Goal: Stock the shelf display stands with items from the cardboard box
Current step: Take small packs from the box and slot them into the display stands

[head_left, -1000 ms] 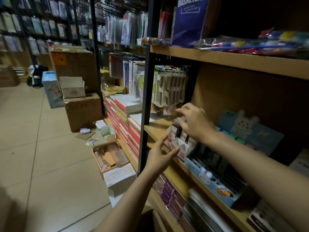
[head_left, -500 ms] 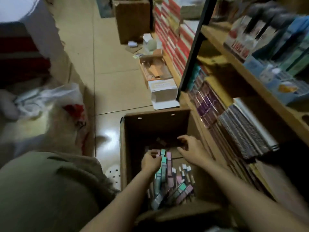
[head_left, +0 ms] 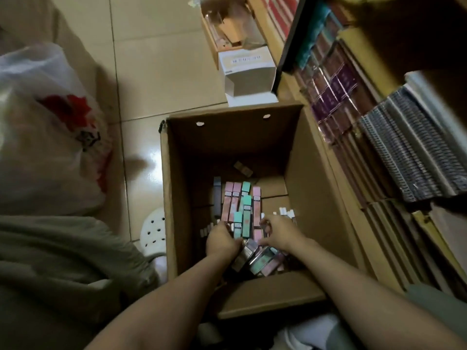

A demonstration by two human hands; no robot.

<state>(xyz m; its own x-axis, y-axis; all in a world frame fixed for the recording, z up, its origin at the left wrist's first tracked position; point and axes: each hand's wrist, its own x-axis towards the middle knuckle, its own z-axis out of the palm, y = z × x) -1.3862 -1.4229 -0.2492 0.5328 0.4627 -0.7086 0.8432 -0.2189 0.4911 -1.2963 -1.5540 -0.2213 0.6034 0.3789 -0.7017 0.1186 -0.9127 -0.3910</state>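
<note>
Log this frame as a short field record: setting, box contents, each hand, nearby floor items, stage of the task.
setting: shop aisle, cardboard box on tiled floor beside low shelves of notebooks
box contents: slim pink, teal and grey packs, some upright in rows, others lying loose near the front
left hand: inside the box, fingers curled among the packs; exact grasp hidden
right hand: inside the box, fingers curled over the packs; grasp unclear
floor items: white plastic bag, small white carton
stage: gathering packs, none lifted out yet
</note>
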